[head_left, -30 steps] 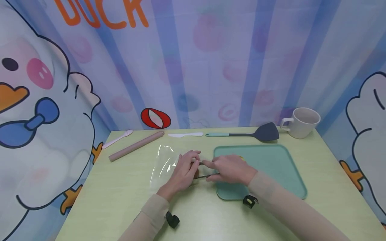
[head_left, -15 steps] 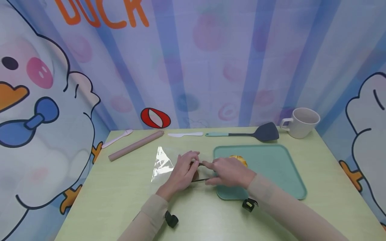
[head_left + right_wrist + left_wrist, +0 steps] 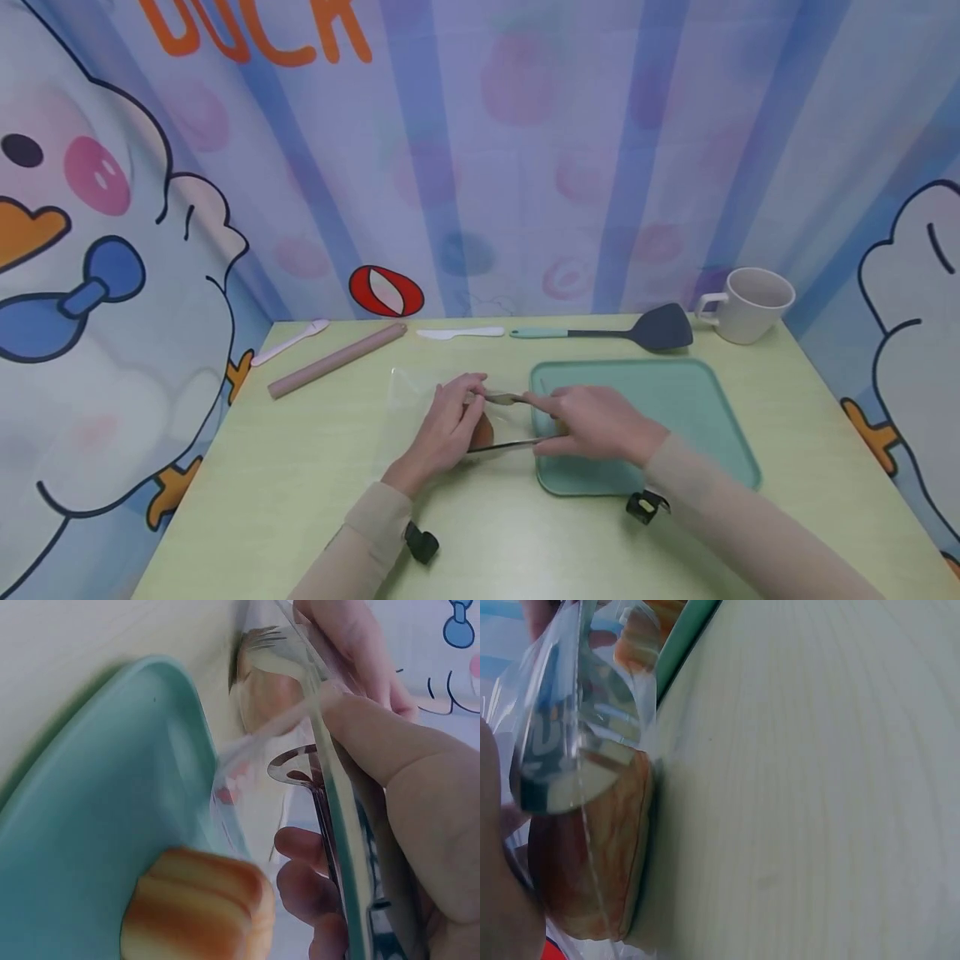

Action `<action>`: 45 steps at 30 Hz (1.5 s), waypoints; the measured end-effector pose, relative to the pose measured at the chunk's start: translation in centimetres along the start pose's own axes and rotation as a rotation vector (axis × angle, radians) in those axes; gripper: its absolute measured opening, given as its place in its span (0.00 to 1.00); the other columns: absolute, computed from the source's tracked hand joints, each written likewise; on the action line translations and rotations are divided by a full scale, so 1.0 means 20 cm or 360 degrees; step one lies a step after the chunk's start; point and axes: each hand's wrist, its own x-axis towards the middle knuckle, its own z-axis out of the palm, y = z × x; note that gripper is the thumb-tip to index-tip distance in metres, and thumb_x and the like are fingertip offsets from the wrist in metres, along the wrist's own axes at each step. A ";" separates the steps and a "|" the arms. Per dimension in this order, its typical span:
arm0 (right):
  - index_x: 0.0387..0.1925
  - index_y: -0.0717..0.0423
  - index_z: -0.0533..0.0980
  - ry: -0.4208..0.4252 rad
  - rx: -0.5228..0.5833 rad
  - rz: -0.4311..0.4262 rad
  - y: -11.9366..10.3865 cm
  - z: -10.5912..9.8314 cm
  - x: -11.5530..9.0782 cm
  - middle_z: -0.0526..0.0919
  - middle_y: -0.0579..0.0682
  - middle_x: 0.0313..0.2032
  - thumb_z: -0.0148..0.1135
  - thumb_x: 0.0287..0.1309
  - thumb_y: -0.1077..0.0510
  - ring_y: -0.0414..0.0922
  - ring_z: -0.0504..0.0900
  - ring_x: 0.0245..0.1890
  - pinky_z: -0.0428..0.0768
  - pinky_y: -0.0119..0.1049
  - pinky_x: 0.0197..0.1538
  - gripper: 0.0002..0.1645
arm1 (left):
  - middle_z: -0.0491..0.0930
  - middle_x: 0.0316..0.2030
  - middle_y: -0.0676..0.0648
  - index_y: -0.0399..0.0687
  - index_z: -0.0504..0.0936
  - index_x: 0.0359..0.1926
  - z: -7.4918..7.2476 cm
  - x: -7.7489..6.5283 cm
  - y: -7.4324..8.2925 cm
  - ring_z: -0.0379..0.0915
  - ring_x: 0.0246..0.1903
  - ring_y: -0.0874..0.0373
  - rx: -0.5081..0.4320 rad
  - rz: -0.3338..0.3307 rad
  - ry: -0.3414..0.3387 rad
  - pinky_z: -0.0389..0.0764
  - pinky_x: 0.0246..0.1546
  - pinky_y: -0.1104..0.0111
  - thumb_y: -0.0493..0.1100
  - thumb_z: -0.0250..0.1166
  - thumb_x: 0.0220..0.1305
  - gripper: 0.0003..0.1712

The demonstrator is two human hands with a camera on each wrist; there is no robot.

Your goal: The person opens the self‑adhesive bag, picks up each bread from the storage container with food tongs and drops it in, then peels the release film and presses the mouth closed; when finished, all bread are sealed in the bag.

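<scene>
In the head view, my left hand (image 3: 446, 421) grips a clear plastic bag (image 3: 408, 404) around its mouth. Inside the bag lies a brown bread roll (image 3: 592, 877), partly covered by my fingers from above. My right hand (image 3: 600, 423) holds metal food tongs (image 3: 510, 445) over the left edge of the green tray (image 3: 675, 417). The tongs' two arms stand apart and reach left toward the bag. One broad, shiny tip overlaps the roll in the left wrist view. A golden bread piece (image 3: 195, 907) sits on the tray, mostly hidden by my right hand from above.
Along the back of the table lie a pink spoon (image 3: 292, 342), a mauve rod (image 3: 337, 361), a white plastic knife (image 3: 460, 332) and a dark turner (image 3: 660, 329). A pale mug (image 3: 750, 306) stands at the back right. A printed curtain rises behind the table.
My right hand and the tongs have shifted right, away from my left hand, and more of the tongs' arms shows. The left hand stays at the bag. The tray's bread is now more covered.
</scene>
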 end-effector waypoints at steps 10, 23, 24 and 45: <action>0.72 0.41 0.67 0.0052 0.0016 0.0081 0.08 -0.05 -0.09 0.78 0.41 0.27 0.57 0.56 0.22 0.35 0.69 0.21 0.65 0.31 0.21 0.49 | 0.73 0.67 0.46 0.51 0.70 0.49 -0.05 0.00 -0.02 0.65 0.69 0.46 -0.0056 -0.0132 -0.0025 0.58 0.72 0.42 0.49 0.46 0.80 0.09; 0.71 0.40 0.69 0.0187 0.0091 0.0139 0.18 -0.07 -0.23 0.84 0.42 0.37 0.61 0.54 0.23 0.35 0.76 0.30 0.70 0.32 0.25 0.48 | 0.73 0.67 0.48 0.51 0.71 0.51 -0.09 -0.01 -0.07 0.66 0.69 0.48 -0.0044 -0.0219 -0.0039 0.63 0.71 0.46 0.49 0.46 0.80 0.11; 0.71 0.39 0.69 0.0207 0.0092 0.0140 0.20 -0.08 -0.25 0.85 0.42 0.40 0.61 0.54 0.22 0.35 0.78 0.32 0.72 0.32 0.27 0.48 | 0.72 0.67 0.48 0.51 0.71 0.51 -0.10 -0.01 -0.08 0.66 0.69 0.48 -0.0039 -0.0225 -0.0040 0.63 0.71 0.46 0.50 0.46 0.80 0.11; 0.73 0.38 0.66 0.0169 0.0268 0.0439 0.45 -0.09 -0.63 0.85 0.42 0.45 0.66 0.54 0.27 0.27 0.72 0.21 0.71 0.29 0.24 0.49 | 0.71 0.68 0.46 0.47 0.71 0.53 -0.14 -0.01 -0.14 0.63 0.70 0.46 0.0023 -0.0211 -0.0062 0.63 0.71 0.45 0.52 0.45 0.80 0.16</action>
